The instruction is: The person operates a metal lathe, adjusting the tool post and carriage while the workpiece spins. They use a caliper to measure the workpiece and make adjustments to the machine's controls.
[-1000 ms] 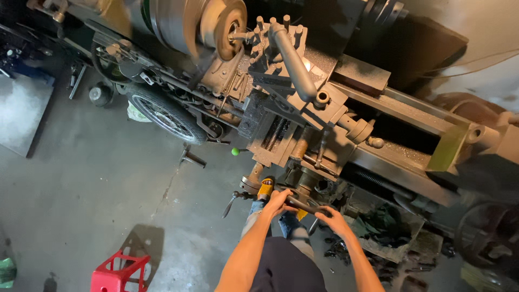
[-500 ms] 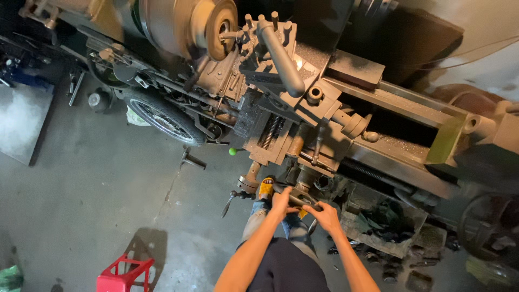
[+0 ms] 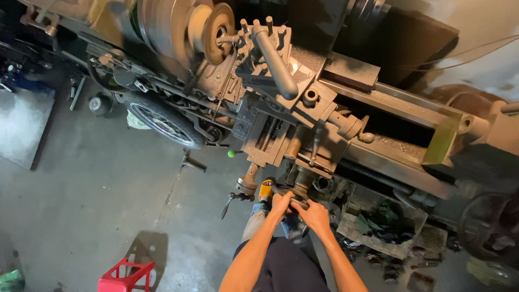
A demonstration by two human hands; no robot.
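I look down on a large grey metal lathe [image 3: 303, 108] running from upper left to right. Both my hands are on its carriage handwheel [image 3: 292, 197] at the front apron. My left hand [image 3: 281, 204] grips the handwheel's left side. My right hand [image 3: 313, 214] grips a handle on its right side. A round workpiece [image 3: 216, 32] sits in the chuck [image 3: 162, 21] at the top, close to the tool post [image 3: 265, 48] with its long lever.
A spoked wheel [image 3: 162, 121] leans under the lathe at left. A red plastic stool [image 3: 127, 276] stands on the concrete floor at bottom left. A tray of scrap and rags [image 3: 384, 227] lies on the floor at right. A green-knobbed lever [image 3: 231, 154] juts from the apron.
My right hand has drawn in next to the left hand on the handwheel. The view has shifted so the lathe sits lower and more central.
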